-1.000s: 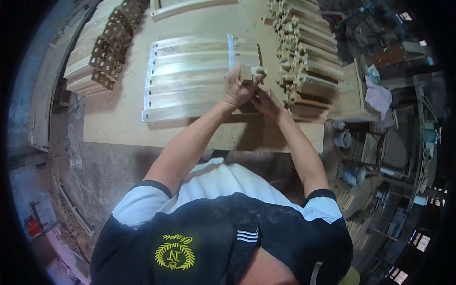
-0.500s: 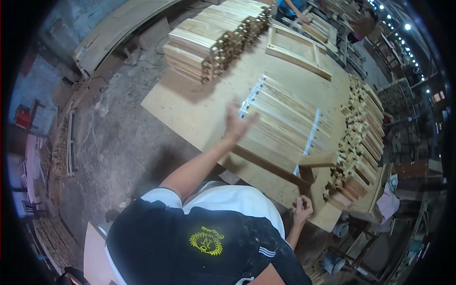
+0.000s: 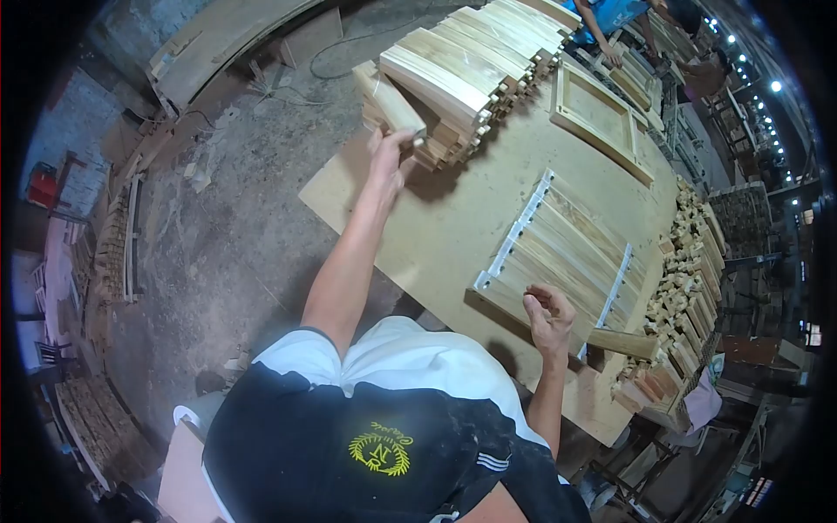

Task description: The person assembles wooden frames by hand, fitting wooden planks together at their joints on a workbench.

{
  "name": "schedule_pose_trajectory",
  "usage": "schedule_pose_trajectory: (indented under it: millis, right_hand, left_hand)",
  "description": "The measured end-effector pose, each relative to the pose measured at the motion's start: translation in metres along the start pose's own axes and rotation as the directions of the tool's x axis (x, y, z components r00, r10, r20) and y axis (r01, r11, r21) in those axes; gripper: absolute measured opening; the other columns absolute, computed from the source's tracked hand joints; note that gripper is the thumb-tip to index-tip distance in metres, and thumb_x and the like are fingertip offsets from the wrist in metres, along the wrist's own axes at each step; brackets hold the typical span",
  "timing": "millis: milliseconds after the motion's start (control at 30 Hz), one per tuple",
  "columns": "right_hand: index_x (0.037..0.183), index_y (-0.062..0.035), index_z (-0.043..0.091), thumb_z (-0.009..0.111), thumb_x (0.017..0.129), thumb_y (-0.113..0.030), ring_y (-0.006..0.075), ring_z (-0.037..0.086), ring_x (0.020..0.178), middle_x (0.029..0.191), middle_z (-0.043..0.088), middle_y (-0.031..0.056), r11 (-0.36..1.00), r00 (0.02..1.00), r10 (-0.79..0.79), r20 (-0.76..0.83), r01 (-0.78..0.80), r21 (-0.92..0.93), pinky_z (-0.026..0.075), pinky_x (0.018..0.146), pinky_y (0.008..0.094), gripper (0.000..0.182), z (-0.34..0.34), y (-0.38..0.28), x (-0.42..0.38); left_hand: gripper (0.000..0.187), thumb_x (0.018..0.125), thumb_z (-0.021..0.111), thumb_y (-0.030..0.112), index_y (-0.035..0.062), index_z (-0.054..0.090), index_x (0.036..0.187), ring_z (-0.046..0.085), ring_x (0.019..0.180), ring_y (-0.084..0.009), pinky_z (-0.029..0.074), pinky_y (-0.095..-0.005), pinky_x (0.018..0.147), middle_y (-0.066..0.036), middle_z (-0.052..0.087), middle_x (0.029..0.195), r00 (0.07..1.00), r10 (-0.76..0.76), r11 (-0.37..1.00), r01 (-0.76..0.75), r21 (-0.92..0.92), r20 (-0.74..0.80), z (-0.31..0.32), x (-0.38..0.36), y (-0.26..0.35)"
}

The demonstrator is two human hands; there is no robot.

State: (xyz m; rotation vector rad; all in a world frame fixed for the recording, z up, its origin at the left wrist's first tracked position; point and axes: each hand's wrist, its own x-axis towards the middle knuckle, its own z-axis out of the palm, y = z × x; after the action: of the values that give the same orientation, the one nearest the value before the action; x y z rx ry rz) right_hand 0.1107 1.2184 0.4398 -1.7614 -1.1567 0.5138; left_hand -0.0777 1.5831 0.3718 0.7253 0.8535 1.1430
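Note:
My left hand is closed on the near end of a wooden slat, which sits askew at the front of a tall stack of slats. Loosely curled, with thumb and fingers apart, my right hand is over the near edge of a row of slats laid side by side, and nothing shows in it. Two pale notched strips run across this row, one along its left end and one toward its right. A short wood piece lies by the row's near right corner.
All this rests on a board-topped table. A wooden frame lies at the far side. Piled wood pieces line the right edge. Beyond, another person in blue handles wood.
My left hand has gone from the slat row to the stack and now grips a slat there. My right hand has risen from beside the table to over the row. The view has shifted.

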Motion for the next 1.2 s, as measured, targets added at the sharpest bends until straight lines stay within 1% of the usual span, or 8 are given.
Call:
schedule_pose_trajectory:
  millis: [67, 200, 400, 600, 700, 767, 833, 1200]
  right_hand:
    - [0.104, 0.0028, 0.068, 0.070, 0.087, -0.004, 0.0170, 0.068, 0.082, 0.092, 0.071, 0.0111, 0.990, 0.998, 0.034, 0.051, -0.040, 0.134, 0.056, 0.077, 0.0300, 0.018, 0.013, -0.003, 0.010]
    - [0.105, 0.0048, 0.066, 0.068, 0.090, -0.005, 0.0166, 0.067, 0.089, 0.095, 0.070, 0.0104, 0.824, 0.970, 0.169, 0.176, -0.237, 0.514, 0.055, 0.082, 0.0307, 0.019, 0.035, -0.016, 0.024]
    - [0.120, 0.0025, 0.061, 0.063, 0.095, -0.027, 0.0193, 0.065, 0.099, 0.105, 0.068, 0.0112, 0.789, 0.905, 0.129, 0.406, -0.342, 0.511, 0.053, 0.085, 0.0333, 0.039, 0.070, -0.049, 0.074]
    - [0.125, 0.0020, 0.057, 0.076, 0.085, -0.025, 0.0191, 0.065, 0.098, 0.107, 0.067, 0.0099, 0.795, 0.900, 0.102, 0.425, -0.330, 0.508, 0.054, 0.086, 0.0333, 0.052, 0.079, -0.027, 0.109]
    - [0.122, 0.0050, 0.057, 0.082, 0.077, -0.016, 0.0209, 0.067, 0.092, 0.107, 0.068, 0.0137, 0.943, 0.987, 0.046, 0.155, -0.094, 0.318, 0.056, 0.084, 0.0348, 0.055, 0.040, -0.022, 0.113]
    - [0.125, 0.0053, 0.054, 0.080, 0.077, -0.009, 0.0212, 0.066, 0.096, 0.110, 0.067, 0.0154, 0.939, 0.992, 0.081, 0.100, -0.110, 0.326, 0.057, 0.085, 0.0349, 0.056, 0.015, -0.002, 0.107]
    - [0.131, 0.0025, 0.050, 0.079, 0.079, -0.006, 0.0215, 0.064, 0.104, 0.115, 0.065, 0.0137, 0.958, 0.993, 0.088, 0.077, -0.106, 0.266, 0.055, 0.091, 0.0373, 0.060, -0.003, 0.016, 0.098]
    - [0.136, -0.0010, 0.046, 0.072, 0.078, 0.003, 0.0260, 0.065, 0.110, 0.122, 0.063, 0.0166, 0.985, 0.992, -0.011, 0.129, -0.012, 0.173, 0.057, 0.092, 0.0381, 0.063, -0.002, 0.033, 0.072]
  left_hand:
    - [0.063, 0.080, 0.065, 0.007, 0.0011, 0.043, 0.138, 0.067, 0.096, -0.0231, 0.056, -0.0376, 0.083, -0.013, 0.065, 0.112, 0.987, -0.065, 0.971, 0.097, -0.221, 0.148, -0.027, -0.028, 0.005]
    - [0.078, 0.073, 0.072, 0.015, -0.0029, 0.038, 0.141, 0.064, 0.101, -0.0263, 0.053, -0.0424, 0.092, -0.014, 0.062, 0.117, 0.882, -0.121, 0.929, 0.262, -0.262, 0.455, -0.069, -0.108, 0.009]
    - [0.090, 0.064, 0.077, 0.022, -0.0046, 0.040, 0.141, 0.064, 0.095, -0.0325, 0.052, -0.0436, 0.085, -0.019, 0.062, 0.112, 0.641, -0.310, 0.769, 0.603, -0.212, 0.702, -0.071, -0.164, -0.010]
    - [0.078, 0.076, 0.072, 0.031, -0.0053, 0.046, 0.140, 0.063, 0.100, -0.0291, 0.050, -0.0415, 0.086, -0.017, 0.062, 0.113, 0.308, -0.448, 0.641, 0.765, 0.061, 0.840, -0.054, -0.148, -0.043]
    - [0.067, 0.089, 0.063, 0.038, -0.0033, 0.048, 0.140, 0.061, 0.109, -0.0232, 0.047, -0.0375, 0.092, -0.014, 0.062, 0.119, 0.616, -0.524, 0.826, 0.200, 0.527, 0.588, -0.020, -0.128, -0.038]
    - [0.061, 0.096, 0.057, 0.041, -0.0006, 0.050, 0.140, 0.058, 0.114, -0.0178, 0.045, -0.0330, 0.096, -0.010, 0.063, 0.123, 0.725, -0.367, 0.852, 0.010, 0.524, 0.583, -0.014, -0.119, -0.037]
    - [0.056, 0.097, 0.057, 0.039, 0.0023, 0.053, 0.139, 0.058, 0.115, -0.0169, 0.045, -0.0310, 0.095, -0.009, 0.063, 0.124, 0.678, -0.434, 0.871, 0.146, 0.469, 0.594, -0.003, -0.104, -0.029]
    - [0.068, 0.088, 0.071, 0.035, 0.0025, 0.045, 0.141, 0.060, 0.107, -0.0233, 0.047, -0.0349, 0.094, -0.015, 0.061, 0.119, 0.603, 0.090, 0.897, -0.395, 0.198, 0.792, 0.142, -0.145, -0.043]
